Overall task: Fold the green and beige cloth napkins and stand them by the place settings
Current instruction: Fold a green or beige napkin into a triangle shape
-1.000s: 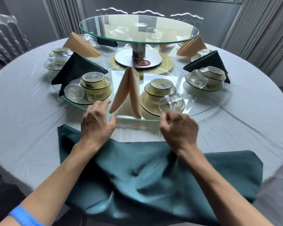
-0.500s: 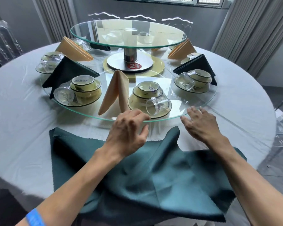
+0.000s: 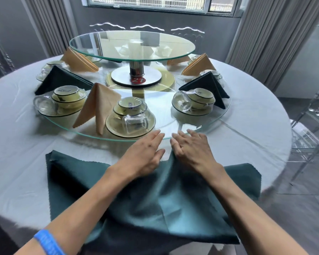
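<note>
Both hands, left hand [image 3: 144, 155] and right hand [image 3: 191, 153], are pressing spread fingers onto the green napkin [image 3: 155, 199]; aligned corners should sharpen the crease.

White "21" on a red disc [image 3: 138, 80] at the turntable's metal base [image 3: 122, 78].
</note>
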### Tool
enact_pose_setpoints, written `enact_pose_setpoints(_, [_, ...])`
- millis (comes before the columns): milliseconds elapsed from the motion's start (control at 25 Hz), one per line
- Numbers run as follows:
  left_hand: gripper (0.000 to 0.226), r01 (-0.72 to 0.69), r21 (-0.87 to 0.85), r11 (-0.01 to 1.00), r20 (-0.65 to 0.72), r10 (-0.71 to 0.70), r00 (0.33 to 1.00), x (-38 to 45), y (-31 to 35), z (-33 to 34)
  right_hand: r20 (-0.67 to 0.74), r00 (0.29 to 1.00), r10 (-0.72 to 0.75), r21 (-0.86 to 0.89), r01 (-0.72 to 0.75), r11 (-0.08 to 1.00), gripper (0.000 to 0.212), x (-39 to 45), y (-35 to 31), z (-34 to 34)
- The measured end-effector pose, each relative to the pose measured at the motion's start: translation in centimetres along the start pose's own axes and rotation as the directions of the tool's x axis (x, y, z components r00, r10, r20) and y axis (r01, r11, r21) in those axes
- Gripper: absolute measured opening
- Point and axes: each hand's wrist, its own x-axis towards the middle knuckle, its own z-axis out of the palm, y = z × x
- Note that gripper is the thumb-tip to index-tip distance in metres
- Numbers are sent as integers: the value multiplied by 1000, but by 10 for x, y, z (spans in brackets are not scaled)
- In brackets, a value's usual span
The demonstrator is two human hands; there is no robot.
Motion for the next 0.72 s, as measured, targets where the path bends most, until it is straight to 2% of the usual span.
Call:
enact_pose_setpoints(120, [62,97,136,986,80,-109,991,-8,-17,8,-41,996,-74,66,76,995,47,3,-15,4])
enact_pose_setpoints(280, [64,198,152,968,41,-207,978,-27,-36,5,-29,986,-167,230,169,958,78,9,-26,10])
enact_pose_setpoints(480, [60,261,146,954,15,-266,964,-36,-51,-11,62,975,-211,373,174,912,60,11,-39,14])
enact_pose_setpoints(600, [60,267,131,955,12,-271,963,-41,-61,-16,61,966,-252,440,200,875,39,13,-44,16])
enact_pose_setpoints(680, [60,264,156,952,17,-269,963,-41,-64,-16,20,972,-233,593,176,786,32,9,-42,14])
enact_pose_setpoints(720, [61,267,168,949,22,-274,961,-40,-65,-16,-23,984,-178,676,146,722,30,7,-37,11])
